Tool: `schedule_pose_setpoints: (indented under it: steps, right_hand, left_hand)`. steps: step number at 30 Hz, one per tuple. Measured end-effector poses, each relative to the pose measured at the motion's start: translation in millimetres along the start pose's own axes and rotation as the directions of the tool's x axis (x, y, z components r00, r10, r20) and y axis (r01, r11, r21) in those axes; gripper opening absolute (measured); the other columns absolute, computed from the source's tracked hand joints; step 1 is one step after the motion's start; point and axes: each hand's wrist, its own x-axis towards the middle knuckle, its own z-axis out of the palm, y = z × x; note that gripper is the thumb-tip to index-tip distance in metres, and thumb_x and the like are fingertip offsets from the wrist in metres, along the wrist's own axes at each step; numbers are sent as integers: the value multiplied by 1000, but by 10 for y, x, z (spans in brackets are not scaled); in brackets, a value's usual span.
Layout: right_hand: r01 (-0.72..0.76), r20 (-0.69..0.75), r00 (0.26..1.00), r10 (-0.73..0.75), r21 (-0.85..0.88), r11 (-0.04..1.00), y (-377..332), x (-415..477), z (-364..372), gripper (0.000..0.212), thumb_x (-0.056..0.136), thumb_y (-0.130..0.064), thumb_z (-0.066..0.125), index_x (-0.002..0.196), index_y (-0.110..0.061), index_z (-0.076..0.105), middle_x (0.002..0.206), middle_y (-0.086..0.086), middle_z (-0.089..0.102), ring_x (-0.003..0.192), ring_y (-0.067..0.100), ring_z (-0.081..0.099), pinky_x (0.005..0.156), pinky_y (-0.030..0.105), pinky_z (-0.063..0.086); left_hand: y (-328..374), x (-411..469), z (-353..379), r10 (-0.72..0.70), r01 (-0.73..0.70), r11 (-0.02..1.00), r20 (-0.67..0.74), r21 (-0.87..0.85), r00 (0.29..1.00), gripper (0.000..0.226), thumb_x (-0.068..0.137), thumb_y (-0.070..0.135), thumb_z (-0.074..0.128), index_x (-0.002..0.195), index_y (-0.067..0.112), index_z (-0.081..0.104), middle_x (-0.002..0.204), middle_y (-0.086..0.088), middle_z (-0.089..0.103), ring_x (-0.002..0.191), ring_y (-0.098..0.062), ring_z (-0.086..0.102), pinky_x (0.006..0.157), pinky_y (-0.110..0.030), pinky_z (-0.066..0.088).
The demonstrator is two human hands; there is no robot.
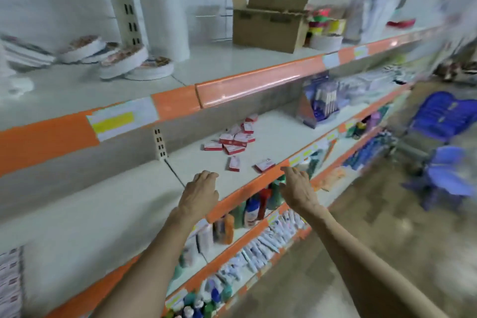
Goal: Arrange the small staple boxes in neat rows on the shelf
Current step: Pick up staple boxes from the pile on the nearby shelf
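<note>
Several small red-and-white staple boxes lie in a loose heap [237, 138] toward the back of the middle shelf [134, 193]. Two more lie apart nearer the front: one [234, 163] on the left, one [265, 164] by the orange shelf edge. My left hand [200, 192] hovers palm down over the shelf, just short of the nearer box, with fingers apart and nothing in it. Also empty, my right hand [298, 190] reaches over the orange front edge with its fingers spread, close to the box at the edge.
An open cardboard box [268, 26], rolls of tape and paper rolls stand on the upper shelf. A purple display pack [318, 102] sits at the right of the middle shelf. Bottles and tubes fill the lower shelves. Blue plastic stools [444, 144] stand on the floor at right.
</note>
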Motion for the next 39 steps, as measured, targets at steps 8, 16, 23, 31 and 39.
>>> schedule_pose_setpoints:
  steps: [8,16,23,31,39]
  right_hand:
    - [-44,-18,999,44,-28,999,1310,319,-384,50,87,-18,57,136,-17,46,133,8,54,114,35,49,89,37,36]
    - [136,116,983,-142,54,989,1155,991,-203,50,91,-14,56,139,-16,44,138,11,49,122,35,44,100,42,39]
    - [349,278,893,-354,71,935,756,1549,139,48,90,-9,55,137,-17,49,136,7,51,121,29,47,97,39,45]
    - [432,449,790,-417,74,899,697,2057,249,36,90,-23,61,124,-15,58,123,7,59,108,25,58,90,34,48]
    - [635,514,629,-583,93,767,770,2288,333,31,92,-27,58,123,-21,57,123,1,57,111,21,56,92,34,48]
  left_hand:
    - [1175,670,395,47,-47,998,6,31,999,50,93,13,45,142,14,40,144,-5,43,131,-23,42,101,-38,39]
    - [1028,876,442,-153,153,985,4,78,988,43,93,19,52,135,13,44,137,-6,44,125,-25,44,98,-40,44]
    - [694,1261,566,-311,309,950,22,51,950,47,90,29,63,131,14,45,125,-8,49,114,-23,51,90,-35,51]
    - [656,1582,792,-459,459,888,11,26,888,55,84,48,68,121,12,48,119,-8,50,108,-22,50,85,-32,46]
    - [699,1667,822,-521,522,853,-61,13,851,37,88,34,64,115,10,55,115,-9,54,105,-24,53,84,-33,46]
